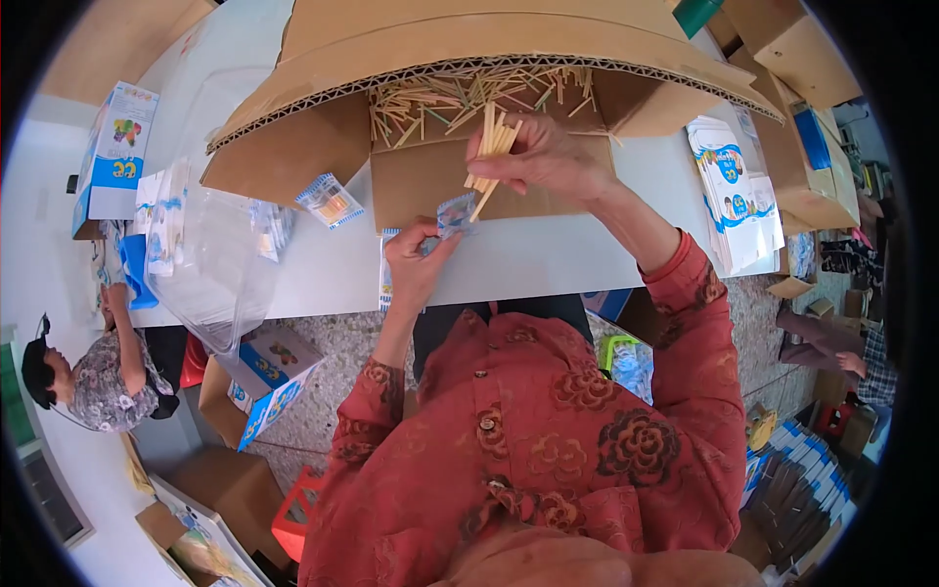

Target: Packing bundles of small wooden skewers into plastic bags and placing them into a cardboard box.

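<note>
My right hand [548, 161] is closed round a small bundle of thin pale-yellow sticks [496, 142], raised over the front flap of a large open cardboard box [293, 147]. The bundle's lower tips come down to a small clear packet [455, 213] with blue print. My left hand [413, 262] pinches that packet by its edge, just above the table edge. Inside the box lies a loose heap of similar sticks [460, 98] in pale yellow, pink and green. A filled packet [330, 202] with blue striped ends rests by the box's left flap. Another packet [386, 279] is partly hidden beside my left hand.
A clear plastic tub [220, 254] with packets stands to the left, near a printed carton [115, 147]. Flat printed cartons [734, 196] are stacked on the white table [558, 256] at right. One person [108, 377] works at far left; another [861, 362] is at far right.
</note>
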A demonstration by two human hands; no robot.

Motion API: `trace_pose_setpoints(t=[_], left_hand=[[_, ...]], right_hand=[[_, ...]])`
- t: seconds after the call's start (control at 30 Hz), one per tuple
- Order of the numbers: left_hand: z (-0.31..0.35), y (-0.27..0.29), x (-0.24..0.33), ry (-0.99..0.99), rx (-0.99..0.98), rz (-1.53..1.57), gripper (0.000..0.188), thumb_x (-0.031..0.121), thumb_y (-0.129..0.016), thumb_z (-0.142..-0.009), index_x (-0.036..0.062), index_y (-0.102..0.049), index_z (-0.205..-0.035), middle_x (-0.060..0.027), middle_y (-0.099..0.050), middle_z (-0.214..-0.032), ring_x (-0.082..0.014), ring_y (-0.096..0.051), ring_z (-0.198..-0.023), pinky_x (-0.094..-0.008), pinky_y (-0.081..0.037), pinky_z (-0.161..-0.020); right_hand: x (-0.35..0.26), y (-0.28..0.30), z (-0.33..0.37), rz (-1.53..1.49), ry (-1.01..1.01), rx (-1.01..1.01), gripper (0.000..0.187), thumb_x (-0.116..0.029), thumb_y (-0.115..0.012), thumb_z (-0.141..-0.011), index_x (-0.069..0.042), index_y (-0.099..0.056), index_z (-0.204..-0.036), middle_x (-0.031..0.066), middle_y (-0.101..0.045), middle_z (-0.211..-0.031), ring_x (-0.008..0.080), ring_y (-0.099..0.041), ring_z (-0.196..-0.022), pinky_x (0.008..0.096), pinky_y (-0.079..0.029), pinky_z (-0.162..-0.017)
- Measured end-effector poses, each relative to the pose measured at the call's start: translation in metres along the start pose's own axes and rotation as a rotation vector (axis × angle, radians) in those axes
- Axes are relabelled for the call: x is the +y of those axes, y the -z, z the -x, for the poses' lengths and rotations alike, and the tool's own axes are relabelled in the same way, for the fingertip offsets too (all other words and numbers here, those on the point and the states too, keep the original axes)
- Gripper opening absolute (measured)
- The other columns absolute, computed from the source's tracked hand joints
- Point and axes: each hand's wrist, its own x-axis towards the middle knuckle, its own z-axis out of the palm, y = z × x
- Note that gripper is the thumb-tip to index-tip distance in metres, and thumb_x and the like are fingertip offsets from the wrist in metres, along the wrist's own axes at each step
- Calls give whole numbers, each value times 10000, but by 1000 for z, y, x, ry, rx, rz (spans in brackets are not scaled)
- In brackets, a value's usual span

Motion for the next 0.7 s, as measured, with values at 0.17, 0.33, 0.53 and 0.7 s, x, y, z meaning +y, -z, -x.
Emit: trace_pose_setpoints(t=[0.17,0.33,0.53,0.7], left_hand=[[-2,-8,6,6,-60,-50,95,-17,-713,-728,-18,-631,-777,-31,-623,-754,-83,-558,-699,-212,-443,-656],[1,-11,5,12,-15,-2,94,-15,-713,-735,-15,-639,-792,-21,-626,-762,-73,-562,-711,-206,-447,-661],[-3,-15,19,156,8,110,93,-16,-711,-746,-5,-646,-812,-2,-635,-789,-50,-556,-723,-190,-452,-668],[-4,-16,17,65,-46,50,83,-35,-692,-770,-16,-635,-827,-12,-630,-816,-63,-565,-761,-188,-444,-687]], right_hand=[[-3,-10,6,131,39,101,111,-114,-684,-820,-47,-636,-894,0,-640,-776,26,-506,-587,203,-425,-504],[-5,-22,14,680,525,218,117,-92,-682,-792,-37,-625,-878,36,-620,-798,126,-586,-689,261,-474,-586],[4,-23,16,644,554,27,113,-68,-680,-773,-40,-626,-868,62,-608,-799,204,-593,-695,293,-472,-612],[-5,-21,16,622,360,-41,156,-138,-650,-786,-34,-586,-884,83,-588,-765,213,-560,-678,309,-451,-607]])
